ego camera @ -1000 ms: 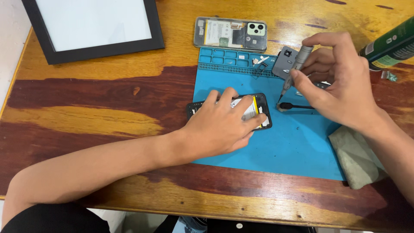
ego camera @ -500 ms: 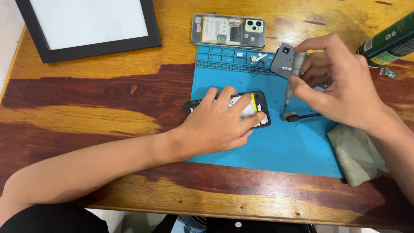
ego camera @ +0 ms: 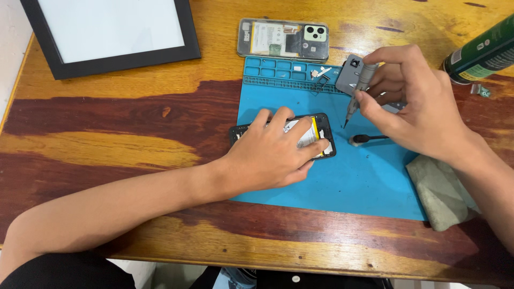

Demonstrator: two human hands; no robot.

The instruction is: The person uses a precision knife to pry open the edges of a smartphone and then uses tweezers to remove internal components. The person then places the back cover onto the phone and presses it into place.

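Observation:
My left hand (ego camera: 276,152) lies flat on an opened black phone (ego camera: 323,138) on the blue repair mat (ego camera: 353,176), pressing it down. Its yellow-edged insides show between my fingers. My right hand (ego camera: 415,104) holds a grey precision screwdriver (ego camera: 357,91) upright, tip down, just right of the phone and above the mat. A grey plastic phone part (ego camera: 349,73) sits behind the screwdriver, against my right fingers.
A phone back cover with camera block (ego camera: 282,40) lies beyond the mat. A black-framed white panel (ego camera: 107,32) is at the far left. A green can (ego camera: 482,51) lies at the right, a grey cloth (ego camera: 439,192) near my right wrist, a small black brush (ego camera: 367,139) on the mat.
The view shifted slightly. My right hand has tilted the screwdriver a little and moved it closer to the phone. My left hand stays on the phone.

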